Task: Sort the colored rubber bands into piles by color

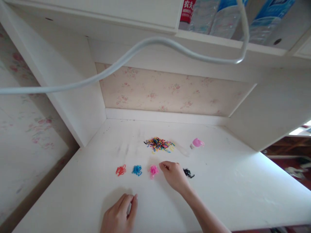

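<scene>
On the white desk (230, 187) lies a mixed heap of small coloured rubber bands (159, 144). In front of it sit small sorted piles: red (120, 170), blue (137, 170), pink (153, 170) and black (188, 173). My right hand (173, 176) rests between the pink and black piles, its fingers pinched together on something too small to make out. My left hand (120, 213) lies flat on the desk near the front edge, fingers stretched out and holding nothing.
A clear plastic bottle lying on its side with a pink cap (197, 143) is right of the heap. A white cable (136, 51) hangs across the view. Water bottles (225, 16) stand on the shelf above. Side panels wall in the desk.
</scene>
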A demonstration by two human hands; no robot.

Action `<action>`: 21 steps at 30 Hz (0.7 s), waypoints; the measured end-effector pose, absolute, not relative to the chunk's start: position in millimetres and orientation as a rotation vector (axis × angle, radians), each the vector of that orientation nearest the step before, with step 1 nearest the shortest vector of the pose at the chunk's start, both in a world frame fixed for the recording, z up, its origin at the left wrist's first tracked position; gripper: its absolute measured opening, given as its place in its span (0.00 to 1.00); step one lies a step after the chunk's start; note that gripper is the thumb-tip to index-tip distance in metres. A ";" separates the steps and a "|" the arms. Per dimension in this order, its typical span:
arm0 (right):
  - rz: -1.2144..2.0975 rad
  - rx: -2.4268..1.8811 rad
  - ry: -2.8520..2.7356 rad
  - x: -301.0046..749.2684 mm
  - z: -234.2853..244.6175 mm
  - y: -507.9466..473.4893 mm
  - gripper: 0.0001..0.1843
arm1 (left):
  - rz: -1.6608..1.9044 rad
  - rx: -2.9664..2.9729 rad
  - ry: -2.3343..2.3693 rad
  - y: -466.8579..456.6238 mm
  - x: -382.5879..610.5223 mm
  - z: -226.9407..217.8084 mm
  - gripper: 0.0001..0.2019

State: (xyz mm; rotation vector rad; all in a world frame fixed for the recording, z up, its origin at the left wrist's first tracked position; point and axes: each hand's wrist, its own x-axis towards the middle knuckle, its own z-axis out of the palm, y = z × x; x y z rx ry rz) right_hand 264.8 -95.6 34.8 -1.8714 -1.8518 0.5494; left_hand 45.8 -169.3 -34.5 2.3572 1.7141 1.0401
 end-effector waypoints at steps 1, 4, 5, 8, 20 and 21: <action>0.567 -1.839 -1.785 269.4 33.6 -101.9 0.22 | 1.049 2.365 1.708 -169.0 45.8 -34.6 0.14; 0.632 -1.809 -1.587 289.5 22.6 -128.1 0.24 | 1.035 2.381 1.711 -168.6 46.5 -32.9 0.14; 0.664 -1.822 -1.520 298.2 16.9 -138.0 0.24 | 1.029 2.390 1.720 -168.6 46.9 -31.9 0.14; 0.710 -1.892 -1.328 328.4 -1.6 -164.6 0.25 | 1.043 2.427 1.716 -168.7 48.2 -30.2 0.15; 0.747 -1.918 -1.153 368.7 -20.2 -182.4 0.27 | 0.731 2.017 1.728 -139.8 61.5 5.5 0.19; 0.754 -1.906 -1.166 368.1 -20.0 -182.4 0.27 | 0.700 2.032 1.708 -131.3 67.8 15.0 0.19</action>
